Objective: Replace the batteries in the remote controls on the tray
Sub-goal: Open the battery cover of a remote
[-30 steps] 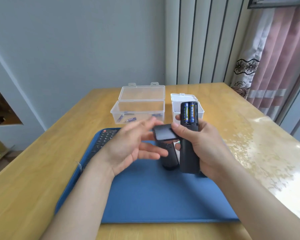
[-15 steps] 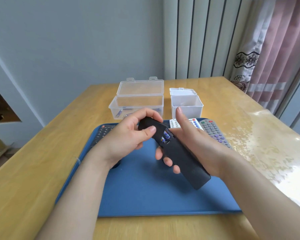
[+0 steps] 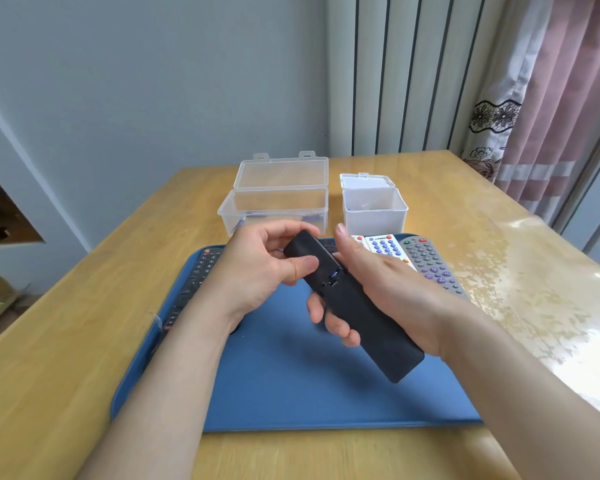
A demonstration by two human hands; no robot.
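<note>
Wooden table (image 3: 84,306): carries all items; a glossy clear cover shows on its right part.

Blue tray (image 3: 309,382): lies flat on the near-centre of the table, its middle bare.

Clear plastic box (image 3: 278,206): stands behind the tray, left of centre, hinged lid raised. Several batteries (image 3: 314,217) lie on its floor; the count cannot be told.

White plastic box (image 3: 374,209): just right of the clear box, lid open, contents not discernible.

Black remote (image 3: 357,306): held above the tray, back face up, running diagonally from far left to near right. Its battery cover (image 3: 309,254) sits at the far end, almost closed; a narrow gap at the cover's near edge shows a blue glint within.

Long black remote (image 3: 194,282): on the tray's left edge, buttons up, partly hidden by the left forearm.

Grey remote (image 3: 430,265) and white remote (image 3: 385,245): on the tray's far right corner, side by side, buttons up. A further white remote shows only a sliver behind the right hand.

Left hand (image 3: 257,271): fingers clenched round the cover end, thumb pressing on the cover.

Right hand (image 3: 378,282): fingers wrapped under the black remote's body, grasping it, thumb extended upward.
</note>
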